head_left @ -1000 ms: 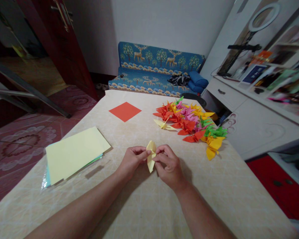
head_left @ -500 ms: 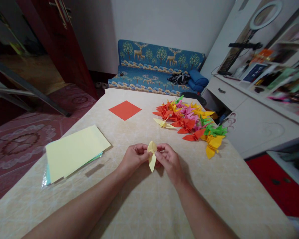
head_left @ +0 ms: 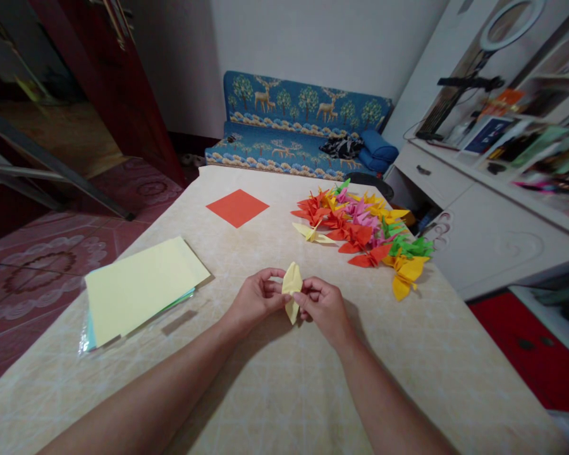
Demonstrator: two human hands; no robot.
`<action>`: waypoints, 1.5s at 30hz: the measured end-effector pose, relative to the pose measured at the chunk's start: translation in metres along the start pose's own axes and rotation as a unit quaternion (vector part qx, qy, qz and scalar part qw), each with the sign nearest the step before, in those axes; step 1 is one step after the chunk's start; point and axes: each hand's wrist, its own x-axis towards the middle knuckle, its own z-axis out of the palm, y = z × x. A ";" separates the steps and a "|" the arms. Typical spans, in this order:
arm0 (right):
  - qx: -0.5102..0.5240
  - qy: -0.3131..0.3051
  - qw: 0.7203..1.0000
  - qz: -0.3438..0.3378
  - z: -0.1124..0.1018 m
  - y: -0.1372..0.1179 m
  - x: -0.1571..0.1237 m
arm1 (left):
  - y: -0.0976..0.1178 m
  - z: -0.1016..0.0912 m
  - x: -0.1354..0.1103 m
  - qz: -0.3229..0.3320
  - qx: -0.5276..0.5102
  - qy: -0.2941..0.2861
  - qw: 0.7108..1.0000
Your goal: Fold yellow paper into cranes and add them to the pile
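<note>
Between my two hands, just above the table, is a pale yellow folded paper (head_left: 293, 282), a narrow pointed shape held lengthwise away from me. My left hand (head_left: 260, 295) pinches its left side, thumb on the near face. From the right, my right hand (head_left: 323, 308) grips it with thumb and fingers; the fingertips behind the paper are partly hidden. Beyond the hands lies a finished pale yellow paper crane (head_left: 312, 234), at the edge of a heap of folded paper cranes (head_left: 355, 230) in red, orange, pink, green and yellow.
A red paper square (head_left: 238, 208) lies flat at the far left of the table (head_left: 275, 392). Nearer on the left is a stack of pale yellow sheets (head_left: 145, 291) over green ones in clear plastic. Behind the table stands a blue patterned sofa (head_left: 284, 148); a white cabinet (head_left: 493, 234) is at right.
The folded paper has tilted and shifted slightly right, showing a broader face. My right thumb now presses lower on its front, and both hands have shifted slightly.
</note>
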 end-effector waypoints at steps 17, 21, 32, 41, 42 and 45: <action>-0.008 0.064 0.997 -0.032 0.003 -0.002 -0.002 | -0.008 0.004 0.002 0.031 0.013 -0.007 0.999; 0.010 0.047 0.999 -0.002 0.001 -0.003 -0.001 | -0.010 0.004 0.001 0.021 0.050 -0.014 0.998; -0.010 0.010 1.000 0.004 0.000 -0.005 -0.001 | 0.001 0.006 -0.002 -0.006 0.009 -0.046 0.999; 0.013 -0.005 1.000 -0.010 -0.007 0.000 0.003 | -0.009 0.001 -0.002 0.019 0.085 -0.064 0.994; 0.020 -0.006 1.000 -0.005 -0.007 0.000 0.003 | -0.009 0.001 -0.002 0.018 0.094 -0.063 0.993; 0.022 0.017 1.000 -0.003 -0.007 -0.001 0.002 | -0.008 0.002 -0.002 0.015 0.093 -0.048 0.994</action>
